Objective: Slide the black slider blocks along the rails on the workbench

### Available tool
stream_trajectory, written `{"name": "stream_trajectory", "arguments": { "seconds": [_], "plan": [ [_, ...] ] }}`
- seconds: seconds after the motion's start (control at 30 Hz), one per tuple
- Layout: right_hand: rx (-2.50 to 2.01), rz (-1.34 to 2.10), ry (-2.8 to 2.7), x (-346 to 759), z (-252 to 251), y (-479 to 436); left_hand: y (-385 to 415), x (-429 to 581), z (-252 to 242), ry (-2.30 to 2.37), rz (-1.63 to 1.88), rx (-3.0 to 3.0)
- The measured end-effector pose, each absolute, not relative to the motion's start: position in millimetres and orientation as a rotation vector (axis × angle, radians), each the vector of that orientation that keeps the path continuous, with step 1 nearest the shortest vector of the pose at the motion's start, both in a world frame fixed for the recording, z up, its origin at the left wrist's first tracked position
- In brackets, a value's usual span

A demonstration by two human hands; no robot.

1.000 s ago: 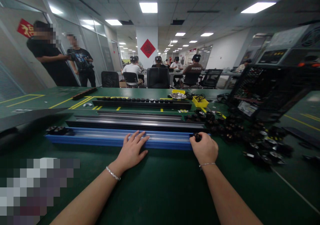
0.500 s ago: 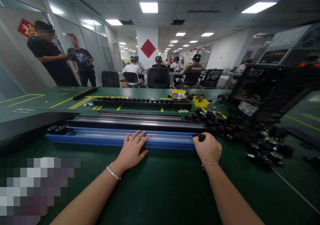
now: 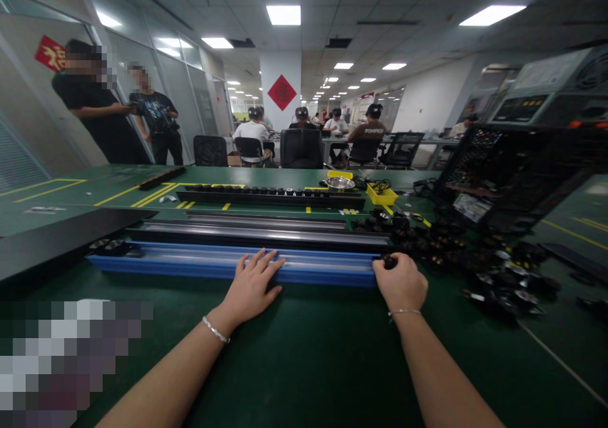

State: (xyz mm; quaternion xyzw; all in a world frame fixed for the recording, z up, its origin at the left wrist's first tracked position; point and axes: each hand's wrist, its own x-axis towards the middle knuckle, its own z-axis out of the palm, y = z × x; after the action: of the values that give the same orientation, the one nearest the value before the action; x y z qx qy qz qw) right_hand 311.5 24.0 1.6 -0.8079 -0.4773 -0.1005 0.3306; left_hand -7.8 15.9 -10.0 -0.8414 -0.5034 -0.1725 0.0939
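Note:
A long blue channel [image 3: 171,265] with a pale inner strip lies across the green table. My left hand [image 3: 254,282] rests on its middle with the fingers spread. At the right end of the channel, my right hand [image 3: 403,282] is closed around a small black part [image 3: 389,261], mostly hidden by the fingers. Black round parts [image 3: 111,247] sit inside the left end of the channel. Just behind it lie black channels [image 3: 266,233] with silvery strips.
Many loose black parts [image 3: 513,282] are heaped on the right, before an open computer case [image 3: 494,175]. Farther back are a filled black rail [image 3: 266,195], a metal bowl [image 3: 340,182] and a yellow bin [image 3: 381,194]. A dark panel [image 3: 61,238] lies at left. Two people stand beyond.
My right hand has shifted slightly to the right along the channel's end, with the small black part in its fingers. My left hand has stayed in place.

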Motion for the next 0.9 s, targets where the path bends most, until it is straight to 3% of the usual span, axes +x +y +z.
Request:
{"name": "stream_trajectory", "arguments": {
  "seconds": [0.9],
  "plan": [
    [-2.077, -0.185, -1.015, 321.7, 1.2, 27.4, 13.9, -7.4, -8.1, -1.504, -0.542, -2.505]
  ]
}}
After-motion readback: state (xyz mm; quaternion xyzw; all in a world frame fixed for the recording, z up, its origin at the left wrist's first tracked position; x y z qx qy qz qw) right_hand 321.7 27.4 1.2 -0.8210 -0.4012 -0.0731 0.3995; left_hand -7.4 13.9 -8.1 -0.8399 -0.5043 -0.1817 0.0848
